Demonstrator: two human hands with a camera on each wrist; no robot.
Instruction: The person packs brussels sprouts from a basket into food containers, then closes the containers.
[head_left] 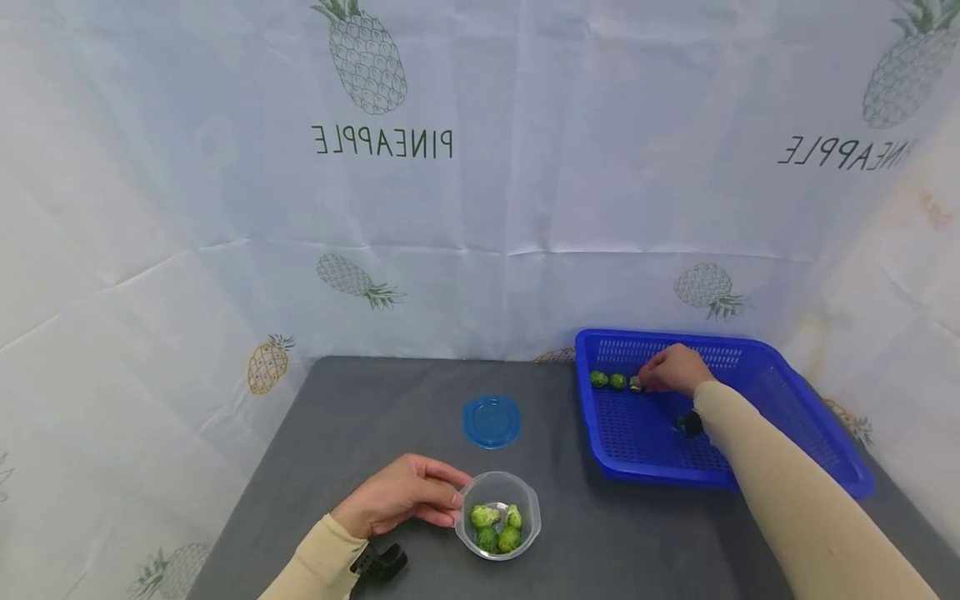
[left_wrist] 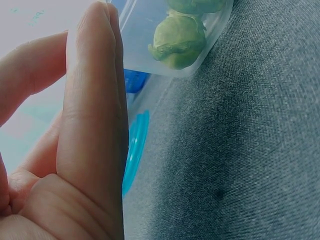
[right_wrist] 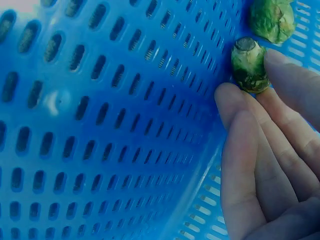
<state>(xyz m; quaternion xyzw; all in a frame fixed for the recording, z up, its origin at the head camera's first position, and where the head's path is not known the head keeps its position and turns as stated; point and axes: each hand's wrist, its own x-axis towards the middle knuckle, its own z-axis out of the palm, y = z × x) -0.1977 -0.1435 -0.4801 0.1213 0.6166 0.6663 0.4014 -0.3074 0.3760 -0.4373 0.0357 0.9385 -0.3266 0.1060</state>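
My left hand point(head_left: 408, 497) pinches the left rim of a clear plastic container point(head_left: 486, 492) on the grey table. Several Brussels sprouts point(head_left: 509, 538) lie inside it; one of these sprouts point(left_wrist: 179, 44) shows through the wall in the left wrist view. Over in the blue basket point(head_left: 591, 421), my right hand point(head_left: 675, 369) has thumb and fingers around a Brussels sprout point(right_wrist: 246, 67), its cut stem end facing the camera. Two more Brussels sprouts point(head_left: 617, 382) sit just left of that hand, along the basket's back wall.
A round blue lid point(head_left: 492, 422) lies flat on the table point(head_left: 375, 417) behind the container. The slotted basket stands at the back right, its walls raised around the right hand. White cloth with pineapple prints point(head_left: 480, 200) hangs behind and beside the table.
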